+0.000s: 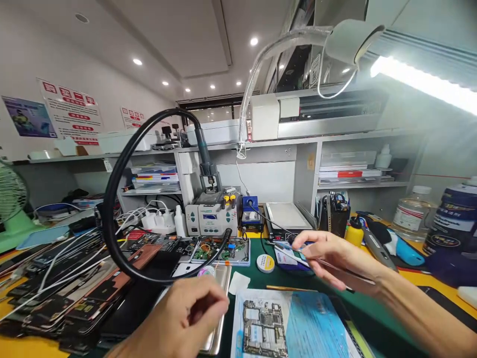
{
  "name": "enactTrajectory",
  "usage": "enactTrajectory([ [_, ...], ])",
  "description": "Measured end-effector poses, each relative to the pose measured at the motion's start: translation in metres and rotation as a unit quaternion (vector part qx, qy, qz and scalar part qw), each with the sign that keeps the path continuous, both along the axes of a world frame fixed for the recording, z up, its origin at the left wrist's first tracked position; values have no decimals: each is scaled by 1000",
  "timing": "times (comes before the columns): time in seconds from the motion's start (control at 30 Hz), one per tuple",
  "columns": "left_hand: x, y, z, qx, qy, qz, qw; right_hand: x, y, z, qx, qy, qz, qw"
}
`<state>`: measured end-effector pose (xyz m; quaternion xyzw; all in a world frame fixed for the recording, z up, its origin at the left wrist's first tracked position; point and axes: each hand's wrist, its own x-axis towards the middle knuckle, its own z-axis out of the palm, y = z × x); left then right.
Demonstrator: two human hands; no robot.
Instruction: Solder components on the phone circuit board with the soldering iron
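Observation:
My right hand (328, 258) is closed around slim metal tweezers (294, 256), their tips pointing left. Beneath them, to the left, is a round white tin (265, 263) with a yellow-and-white label. Lower in the view, my left hand (186, 313) has its fingers curled in and thumb against the forefinger; nothing shows in it. Right of that hand, a phone circuit board (264, 328) lies on a white-and-blue pad (316, 323). A silver phone-like frame (222, 298) is partly hidden behind my left hand.
A hot-air station (212, 217) stands at the back, its black hose (112, 214) arching over the left side. Phone parts (93, 288) pile up at left. A blue soldering station (251, 213) and heating plate (285, 216) sit behind. Bottles (413, 214) line the right.

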<state>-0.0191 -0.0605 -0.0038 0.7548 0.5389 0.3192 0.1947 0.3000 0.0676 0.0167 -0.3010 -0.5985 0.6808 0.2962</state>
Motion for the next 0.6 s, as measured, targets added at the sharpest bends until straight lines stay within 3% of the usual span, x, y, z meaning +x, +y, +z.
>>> enactTrajectory([
  [0.07,13,28,16,77,-18,-15,997,5,2,2,-2,25,-10,1000],
  [0.13,17,55,18,108,-35,-4,994,11,5,5,2,35,-13,999],
  [0.23,14,85,7,136,-47,26,989,22,7,7,5,8,12,1000],
  [0.33,5,100,-6,120,-18,45,992,31,5,8,59,-131,61,988],
  [0.4,0,104,-13,103,5,50,993,33,2,8,132,-297,61,944],
  [0.5,-2,106,-17,96,22,54,994,32,-5,7,217,-481,17,849],
  [0.53,-2,105,-16,98,23,55,993,31,-6,6,236,-504,5,831],
  [0.6,1,103,-13,109,17,59,992,29,-9,5,261,-509,-11,821],
])
